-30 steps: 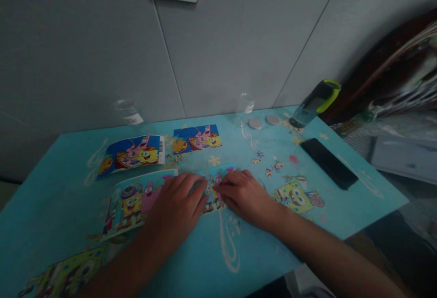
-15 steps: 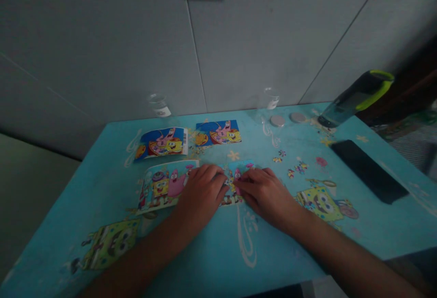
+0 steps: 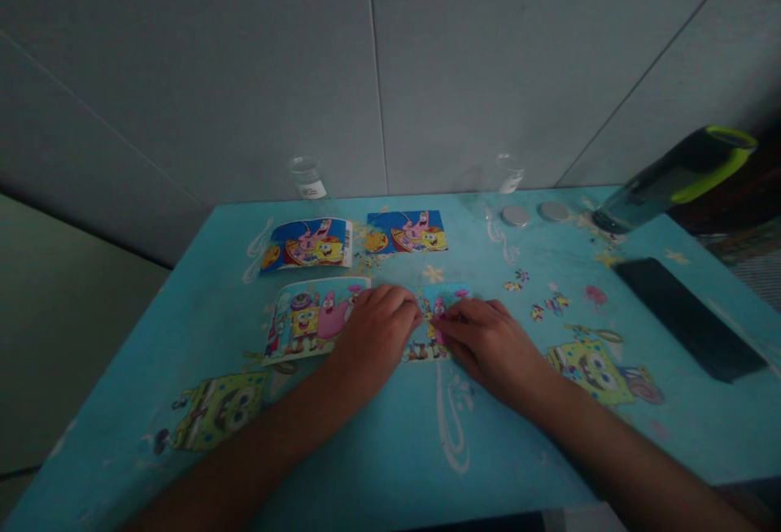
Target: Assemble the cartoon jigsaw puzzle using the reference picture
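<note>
A small jigsaw puzzle with cartoon figures lies flat on the table between my hands, partly covered by them. My left hand rests at its left side, fingers bent and drawn together; whatever they grip is hidden. From the right, my right hand pinches a tiny puzzle piece at the middle of the puzzle, thumb and index finger nearly meeting the left fingertips. Left of my left hand is a curled picture sheet printed with similar figures. Several loose puzzle pieces lie right of my right hand.
Behind lie a blue picture sheet and a matching blue puzzle. Two clear jars stand by the wall, near two round lids. At right are a dark phone and a bottle.
The view has shifted, so the table and everything on it sit further right in the picture. My left fingers have drawn closer together; both hands stay over the puzzle.
</note>
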A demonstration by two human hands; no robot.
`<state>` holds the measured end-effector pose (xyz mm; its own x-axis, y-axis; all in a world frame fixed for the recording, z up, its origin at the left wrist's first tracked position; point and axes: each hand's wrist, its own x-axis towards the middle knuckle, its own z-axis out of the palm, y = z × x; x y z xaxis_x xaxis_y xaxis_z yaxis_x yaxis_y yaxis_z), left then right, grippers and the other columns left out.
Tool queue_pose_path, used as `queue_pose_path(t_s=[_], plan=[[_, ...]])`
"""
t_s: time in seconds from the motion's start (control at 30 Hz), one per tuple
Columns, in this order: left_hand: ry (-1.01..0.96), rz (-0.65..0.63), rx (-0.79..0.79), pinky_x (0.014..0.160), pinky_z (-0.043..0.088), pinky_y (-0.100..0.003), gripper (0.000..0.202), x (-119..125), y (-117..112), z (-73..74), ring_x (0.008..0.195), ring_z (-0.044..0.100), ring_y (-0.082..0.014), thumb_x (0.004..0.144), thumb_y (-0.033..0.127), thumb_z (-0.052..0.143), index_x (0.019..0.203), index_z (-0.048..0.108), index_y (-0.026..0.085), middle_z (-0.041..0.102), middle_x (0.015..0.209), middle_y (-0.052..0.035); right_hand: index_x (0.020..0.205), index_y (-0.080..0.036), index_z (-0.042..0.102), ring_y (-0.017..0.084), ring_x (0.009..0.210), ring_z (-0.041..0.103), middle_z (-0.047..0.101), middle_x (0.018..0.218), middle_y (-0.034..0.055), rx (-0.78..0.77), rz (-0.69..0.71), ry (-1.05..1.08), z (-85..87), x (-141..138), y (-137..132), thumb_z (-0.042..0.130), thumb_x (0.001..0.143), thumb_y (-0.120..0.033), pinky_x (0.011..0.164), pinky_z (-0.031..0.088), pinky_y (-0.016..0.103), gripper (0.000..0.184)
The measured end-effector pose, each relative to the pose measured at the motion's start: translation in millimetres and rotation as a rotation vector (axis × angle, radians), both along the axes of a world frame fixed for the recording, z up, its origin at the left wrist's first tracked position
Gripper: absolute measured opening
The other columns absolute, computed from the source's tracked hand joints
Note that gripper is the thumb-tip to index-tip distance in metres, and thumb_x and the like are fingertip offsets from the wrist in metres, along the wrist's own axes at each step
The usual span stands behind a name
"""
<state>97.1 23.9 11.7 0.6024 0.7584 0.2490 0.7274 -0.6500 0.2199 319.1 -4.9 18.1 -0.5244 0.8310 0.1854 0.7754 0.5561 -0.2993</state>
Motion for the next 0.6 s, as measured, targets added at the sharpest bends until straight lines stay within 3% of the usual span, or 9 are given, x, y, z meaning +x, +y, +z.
queue_pose_path(t_s=[0.6], plan=[[0.052,-0.068,0.174,0.088,0.042,-0.041,0.011,-15,-11,1.4,0.096,0.058,-0.0221,0.101,0.018,0.055,0.099,0.066,0.020,0.067,0.099,-0.0043,0.117,-0.024,0.074,0.023,0.098,0.064,0.072,0.106,0.0059,-0.025,-0.010,0.025,-1.5,1,1,0.063,0.100,-0.020,0.087,0.044,0.040,0.021]])
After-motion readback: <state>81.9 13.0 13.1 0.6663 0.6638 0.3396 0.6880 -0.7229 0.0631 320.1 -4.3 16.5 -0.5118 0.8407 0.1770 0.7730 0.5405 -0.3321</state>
